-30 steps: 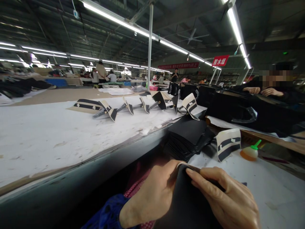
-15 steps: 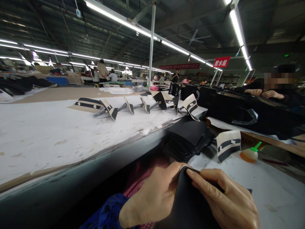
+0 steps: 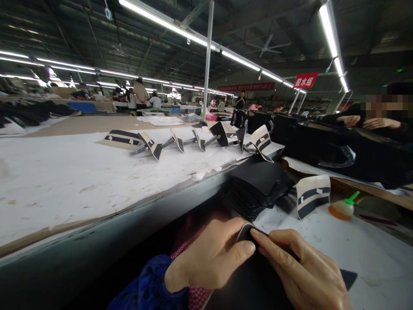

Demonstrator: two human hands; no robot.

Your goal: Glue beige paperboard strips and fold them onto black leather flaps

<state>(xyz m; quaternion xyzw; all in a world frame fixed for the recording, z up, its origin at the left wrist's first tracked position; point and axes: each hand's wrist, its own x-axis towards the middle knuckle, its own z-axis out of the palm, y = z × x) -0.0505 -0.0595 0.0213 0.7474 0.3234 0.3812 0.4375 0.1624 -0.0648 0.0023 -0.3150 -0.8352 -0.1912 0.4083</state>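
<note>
Both hands grip a black leather-like panel (image 3: 254,280) with a pale edge, low in the head view. My left hand (image 3: 209,256) is closed on its upper left corner, thumb lying across the black face. Fingers of my right hand (image 3: 303,267) press on the top edge just beside it. The panel's lower part runs out of the picture. Behind my hands lies a stack of black panels (image 3: 258,181). To its right, a curved beige piece with black strips (image 3: 312,196) stands on the white-covered worktop (image 3: 377,258).
A glue bottle with a green nozzle (image 3: 343,209) stands on the right worktop. The long white-papered table (image 3: 80,181) bears several beige-and-black pieces with straps (image 3: 150,146). Black bags (image 3: 338,142) line the right, where a co-worker's hands (image 3: 380,122) rest.
My left thumb has come into view over the panel's black face, near the corner. The right hand stays almost in place on the edge. The view has shifted slightly.
</note>
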